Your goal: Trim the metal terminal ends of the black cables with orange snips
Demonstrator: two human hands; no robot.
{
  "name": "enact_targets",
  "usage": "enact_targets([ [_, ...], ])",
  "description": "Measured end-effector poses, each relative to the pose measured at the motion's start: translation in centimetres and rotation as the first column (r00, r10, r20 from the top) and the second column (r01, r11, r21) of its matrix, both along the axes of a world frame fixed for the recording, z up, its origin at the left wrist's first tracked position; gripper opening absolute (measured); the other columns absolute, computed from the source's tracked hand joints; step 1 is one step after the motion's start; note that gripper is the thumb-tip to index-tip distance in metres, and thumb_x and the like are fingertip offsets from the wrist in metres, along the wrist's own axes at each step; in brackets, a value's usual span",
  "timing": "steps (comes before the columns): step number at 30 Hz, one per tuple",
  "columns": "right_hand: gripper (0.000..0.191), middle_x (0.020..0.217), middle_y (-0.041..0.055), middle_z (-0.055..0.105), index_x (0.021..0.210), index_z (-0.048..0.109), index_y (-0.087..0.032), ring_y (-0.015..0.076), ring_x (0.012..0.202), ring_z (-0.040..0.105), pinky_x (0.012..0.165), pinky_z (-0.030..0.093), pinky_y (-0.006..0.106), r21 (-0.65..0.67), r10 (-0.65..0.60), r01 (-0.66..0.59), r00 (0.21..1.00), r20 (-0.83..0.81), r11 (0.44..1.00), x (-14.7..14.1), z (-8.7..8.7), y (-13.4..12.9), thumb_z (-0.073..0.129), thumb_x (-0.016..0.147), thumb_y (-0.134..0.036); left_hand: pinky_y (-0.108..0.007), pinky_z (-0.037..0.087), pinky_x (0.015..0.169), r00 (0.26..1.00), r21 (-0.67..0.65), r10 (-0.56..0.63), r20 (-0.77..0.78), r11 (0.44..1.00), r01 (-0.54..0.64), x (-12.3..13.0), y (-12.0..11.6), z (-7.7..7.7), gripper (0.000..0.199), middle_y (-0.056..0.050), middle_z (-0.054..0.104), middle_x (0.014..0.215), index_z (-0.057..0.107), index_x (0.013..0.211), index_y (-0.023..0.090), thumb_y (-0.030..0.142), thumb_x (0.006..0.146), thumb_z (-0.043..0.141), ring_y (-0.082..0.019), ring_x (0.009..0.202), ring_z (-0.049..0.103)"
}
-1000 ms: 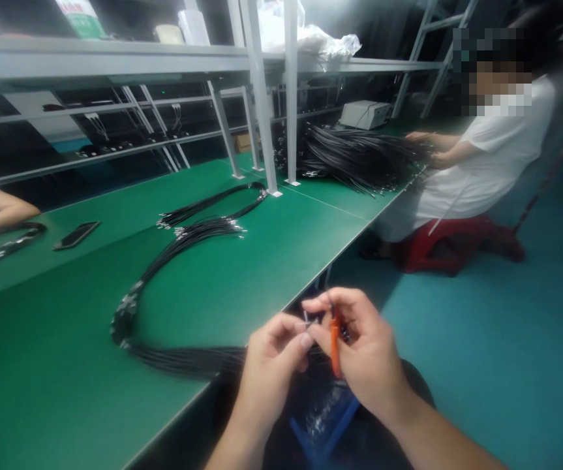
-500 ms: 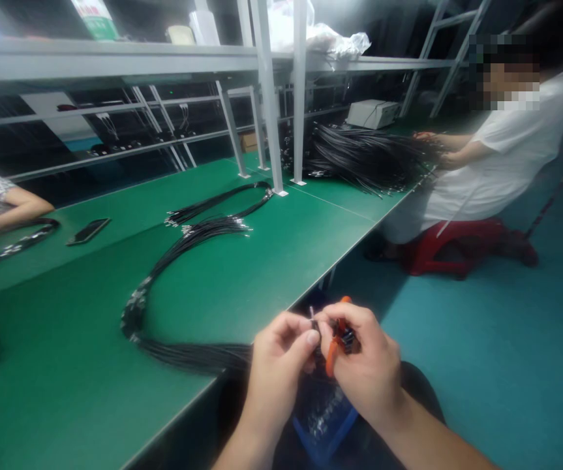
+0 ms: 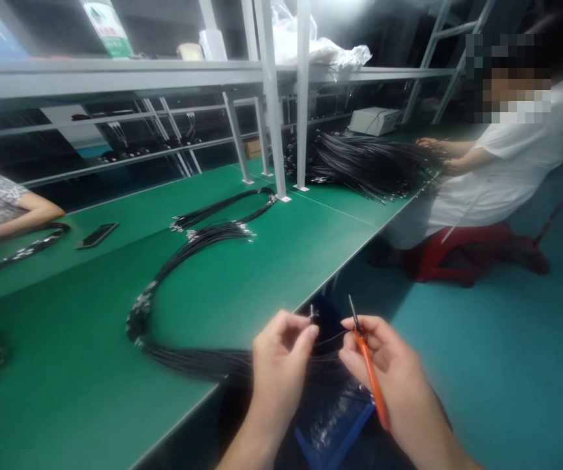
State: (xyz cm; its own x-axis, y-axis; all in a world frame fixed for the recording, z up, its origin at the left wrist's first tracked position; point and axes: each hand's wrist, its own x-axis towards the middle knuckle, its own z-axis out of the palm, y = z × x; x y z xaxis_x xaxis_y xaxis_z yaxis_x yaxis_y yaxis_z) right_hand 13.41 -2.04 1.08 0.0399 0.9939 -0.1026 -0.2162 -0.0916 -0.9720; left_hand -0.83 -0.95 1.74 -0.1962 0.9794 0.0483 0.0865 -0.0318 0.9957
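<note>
Between thumb and index finger, my left hand (image 3: 281,359) pinches the end of a thin black cable, whose metal tip (image 3: 312,311) points up. To its right, my right hand (image 3: 389,372) holds an orange-handled tool (image 3: 372,378) with a thin dark tip pointing up. The two hands are apart, near the table's front edge. A long bundle of black cables (image 3: 183,359) curves over the green table (image 3: 271,281) and runs behind my left hand. Below the hands lies a blue bag or tray (image 3: 333,424) with small shiny pieces, partly hidden.
A second cable loop (image 3: 222,205) and a phone (image 3: 97,236) lie further back. Shelf posts (image 3: 301,130) stand on the table. At the right, a person in white (image 3: 511,156) sits on a red stool (image 3: 462,254) by a large cable pile (image 3: 359,160). Another person's arm (image 3: 41,209) rests at the left.
My right hand has moved right, away from my left hand, and the orange tool has turned upright with its tip exposed. My left hand keeps its pinch. The view has shifted slightly.
</note>
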Motion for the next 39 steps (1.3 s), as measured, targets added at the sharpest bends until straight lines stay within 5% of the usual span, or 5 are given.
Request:
enact_targets([
  [6, 0.032, 0.069, -0.0029, 0.060, 0.091, 0.063, -0.023, 0.0097, 0.059, 0.055, 0.052, 0.045, 0.015, -0.010, -0.013, 0.012, 1.000, -0.013, 1.000, -0.3, 0.5, 0.3, 0.080, 0.064, -0.030, -0.017, 0.031, 0.043, 0.898, -0.124, -0.214, 0.385, 0.952, 0.280, -0.6, 0.6, -0.1, 0.017, 0.004, 0.053, 0.057, 0.056, 0.070, 0.016, 0.026, 0.076, 0.068, -0.005, 0.044, 0.039],
  [15, 0.030, 0.069, -0.0026, 0.062, 0.090, 0.063, -0.022, 0.0104, 0.061, 0.057, 0.056, 0.046, 0.017, -0.069, -0.048, 0.046, 0.998, -0.031, 0.997, -0.6, 1.4, -0.4, 0.078, 0.065, -0.032, -0.016, 0.027, 0.041, 0.877, -0.146, -0.198, 0.437, 0.947, 0.287, -0.9, 1.0, -0.5, 0.018, 0.004, 0.054, 0.057, 0.054, 0.069, 0.014, 0.024, 0.075, 0.068, -0.003, 0.041, 0.037],
  [23, 0.027, 0.078, -0.0013, 0.065, 0.095, 0.058, -0.024, 0.0131, 0.073, 0.062, 0.067, 0.051, 0.020, 0.149, -0.129, 0.121, 0.991, 0.044, 0.981, -0.7, 2.0, 1.7, 0.072, 0.073, -0.029, -0.019, 0.037, 0.050, 0.989, -0.068, -0.145, 0.014, 0.987, 0.146, 0.2, 0.2, -0.5, 0.016, 0.004, 0.052, 0.058, 0.055, 0.068, 0.016, 0.025, 0.076, 0.066, -0.008, 0.051, 0.045],
  [30, 0.025, 0.074, -0.0032, 0.065, 0.094, 0.058, -0.024, 0.0113, 0.064, 0.061, 0.059, 0.050, 0.019, 0.205, -0.185, 0.145, 0.964, 0.192, 0.968, -1.7, 1.6, 2.2, 0.071, 0.073, -0.020, -0.023, 0.042, 0.058, 0.921, 0.132, -0.017, -0.390, 0.988, 0.075, 1.4, -0.5, -0.7, 0.015, 0.000, 0.060, 0.064, 0.058, 0.068, 0.018, 0.023, 0.082, 0.058, -0.013, 0.059, 0.055],
  [39, 0.025, 0.070, -0.0045, 0.065, 0.089, 0.057, -0.023, 0.0068, 0.054, 0.056, 0.055, 0.048, 0.016, 0.103, -0.049, 0.064, 0.988, -0.144, 0.993, -1.5, 1.6, 2.0, 0.074, 0.071, -0.025, -0.018, 0.037, 0.050, 0.978, -0.005, -0.180, 0.103, 0.983, 0.181, 0.3, -0.4, 0.1, 0.018, 0.004, 0.054, 0.058, 0.057, 0.067, 0.016, 0.027, 0.077, 0.067, -0.008, 0.051, 0.045],
])
